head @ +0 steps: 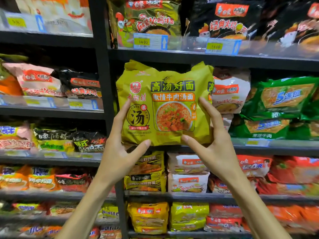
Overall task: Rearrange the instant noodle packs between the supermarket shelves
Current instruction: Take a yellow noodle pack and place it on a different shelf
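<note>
Both hands clamp one yellow noodle pack (165, 100) from below, one at each lower corner. Left hand (119, 152): the thumb lies along the bottom edge of the pack and the forefinger runs up its front left side. Right hand (214, 149): the thumb presses the bottom edge and the forefinger runs up the front right side. The remaining fingers of both hands are hidden behind the pack.

Position of the pack: upright, printed face toward the camera, at the left end of the right-hand bay, just beside the black post (101, 66). Its bottom edge is level with the front rail of the shelf (276, 149). Whether the pack rests on that shelf or is held clear of it cannot be told.

Adjacent stock, same shelf: white noodle packs (231, 90) just beside the right edge of the yellow pack, then green noodle packs (284, 97) further right.

Shelf above: a gold noodle pack (151, 16) and black noodle packs (224, 18) behind a clear rail carrying yellow price tags (143, 41).

Shelf below: dark yellow packs (146, 171), pale packs (188, 173) and red packs (255, 166), stacked side by side.
</note>
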### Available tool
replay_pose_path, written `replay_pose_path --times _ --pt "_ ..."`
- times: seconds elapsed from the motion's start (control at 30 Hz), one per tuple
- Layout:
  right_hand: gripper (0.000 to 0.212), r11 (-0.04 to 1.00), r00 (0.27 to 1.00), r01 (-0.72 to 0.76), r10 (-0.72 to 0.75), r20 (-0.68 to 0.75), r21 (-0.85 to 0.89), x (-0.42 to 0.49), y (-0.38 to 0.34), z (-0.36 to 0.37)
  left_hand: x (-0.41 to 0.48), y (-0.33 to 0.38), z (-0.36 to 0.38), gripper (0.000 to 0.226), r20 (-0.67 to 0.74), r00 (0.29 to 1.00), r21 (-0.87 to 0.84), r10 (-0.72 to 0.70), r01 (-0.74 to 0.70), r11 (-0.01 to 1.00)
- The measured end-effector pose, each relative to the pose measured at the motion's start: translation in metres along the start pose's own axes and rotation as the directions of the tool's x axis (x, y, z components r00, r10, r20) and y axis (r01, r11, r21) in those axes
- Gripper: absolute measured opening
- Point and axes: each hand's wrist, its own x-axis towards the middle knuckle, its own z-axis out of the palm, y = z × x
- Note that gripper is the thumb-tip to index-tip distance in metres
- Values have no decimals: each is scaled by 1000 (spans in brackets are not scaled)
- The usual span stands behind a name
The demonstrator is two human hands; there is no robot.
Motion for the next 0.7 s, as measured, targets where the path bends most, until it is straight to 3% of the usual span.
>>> replay_pose_path --times 0.4,0.7 --pt "88 998 994 -51 54 -95 43 -87 -44 -25 -56 51 10 88 63 998 17 -31 30 999" --pt "91 995 987 -98 100 -122 21 -161 -57 -91 -114 99 69 87 131 990 33 -48 44 998"
